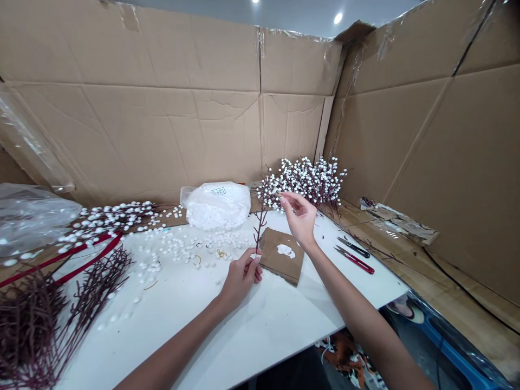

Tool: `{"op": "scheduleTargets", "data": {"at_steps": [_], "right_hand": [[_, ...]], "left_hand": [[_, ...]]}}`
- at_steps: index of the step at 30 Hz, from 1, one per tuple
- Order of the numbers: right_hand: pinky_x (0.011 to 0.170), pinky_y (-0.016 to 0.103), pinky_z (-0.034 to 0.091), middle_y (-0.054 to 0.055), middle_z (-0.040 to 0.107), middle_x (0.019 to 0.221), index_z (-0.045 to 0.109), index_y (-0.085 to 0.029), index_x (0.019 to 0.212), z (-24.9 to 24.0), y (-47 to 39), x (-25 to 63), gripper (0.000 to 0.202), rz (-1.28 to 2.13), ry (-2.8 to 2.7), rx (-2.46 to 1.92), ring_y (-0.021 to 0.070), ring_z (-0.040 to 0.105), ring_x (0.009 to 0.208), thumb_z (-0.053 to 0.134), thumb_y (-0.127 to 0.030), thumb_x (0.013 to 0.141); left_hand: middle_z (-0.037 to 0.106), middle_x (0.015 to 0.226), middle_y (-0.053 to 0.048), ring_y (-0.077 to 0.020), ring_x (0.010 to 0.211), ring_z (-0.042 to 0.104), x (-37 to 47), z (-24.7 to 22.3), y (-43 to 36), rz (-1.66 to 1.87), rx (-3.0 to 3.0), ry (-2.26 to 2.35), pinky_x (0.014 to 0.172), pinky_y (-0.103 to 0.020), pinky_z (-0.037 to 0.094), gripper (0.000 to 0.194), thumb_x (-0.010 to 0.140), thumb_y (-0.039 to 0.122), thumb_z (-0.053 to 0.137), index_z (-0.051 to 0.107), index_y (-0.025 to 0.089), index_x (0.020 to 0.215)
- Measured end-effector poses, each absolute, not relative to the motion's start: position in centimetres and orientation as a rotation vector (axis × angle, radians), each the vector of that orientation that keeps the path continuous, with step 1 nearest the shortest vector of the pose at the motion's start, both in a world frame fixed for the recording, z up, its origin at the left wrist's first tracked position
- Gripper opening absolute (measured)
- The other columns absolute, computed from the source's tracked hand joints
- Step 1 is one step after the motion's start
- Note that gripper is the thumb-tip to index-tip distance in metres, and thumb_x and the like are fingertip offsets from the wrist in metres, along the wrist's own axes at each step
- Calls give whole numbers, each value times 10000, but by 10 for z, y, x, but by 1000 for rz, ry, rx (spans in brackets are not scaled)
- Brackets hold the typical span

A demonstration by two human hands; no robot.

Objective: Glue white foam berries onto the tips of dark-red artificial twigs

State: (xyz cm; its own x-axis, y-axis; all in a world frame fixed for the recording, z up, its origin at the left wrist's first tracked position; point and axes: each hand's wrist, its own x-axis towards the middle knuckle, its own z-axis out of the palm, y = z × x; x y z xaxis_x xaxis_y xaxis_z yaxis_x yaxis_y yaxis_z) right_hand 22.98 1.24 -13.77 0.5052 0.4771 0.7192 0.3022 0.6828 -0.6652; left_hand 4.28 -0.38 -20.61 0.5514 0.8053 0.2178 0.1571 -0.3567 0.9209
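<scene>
My left hand (244,272) is closed around the lower stem of a dark brown artificial twig (260,225), held upright over the white table. My right hand (299,215) is raised to the right of the twig's top, thumb and forefinger pinched together; what is between those fingertips is too small to make out. Under my hands lies a cardboard square (283,265) bearing a patch of white glue or paint (285,251). Loose white foam balls (189,246) are scattered left of the twig.
A plastic bag of white balls (219,206) sits at the back, beside bunched white-berry branches (312,181). Bare twigs (30,325) pile at left near red ribbon (87,257). Red thread snips (357,261) and black snips (355,247) lie right. Cardboard walls (162,119) enclose the table.
</scene>
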Motion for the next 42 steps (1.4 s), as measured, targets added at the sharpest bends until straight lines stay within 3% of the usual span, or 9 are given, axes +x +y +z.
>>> {"op": "scheduleTargets", "data": {"at_steps": [16,42], "right_hand": [[739,319,512,48,672,854,682,-209,917,-129,2,233,160,-160,-1064,-881,158,623,786,616,-293,798],[695,301,506,41,666,811,693,-199,905,-128,1,235,146,-194,-1144,-910,147,602,733,624,-264,795]], "left_hand": [[547,600,30,-116,522,552,43,-207,-4,834,1790,802,546,-246,483,256,871,413,427,526,204,980],[551,614,26,-117,535,554,43,-210,-2,817,1825,797,566,-257,490,230,892,365,401,514,200,1007]]}}
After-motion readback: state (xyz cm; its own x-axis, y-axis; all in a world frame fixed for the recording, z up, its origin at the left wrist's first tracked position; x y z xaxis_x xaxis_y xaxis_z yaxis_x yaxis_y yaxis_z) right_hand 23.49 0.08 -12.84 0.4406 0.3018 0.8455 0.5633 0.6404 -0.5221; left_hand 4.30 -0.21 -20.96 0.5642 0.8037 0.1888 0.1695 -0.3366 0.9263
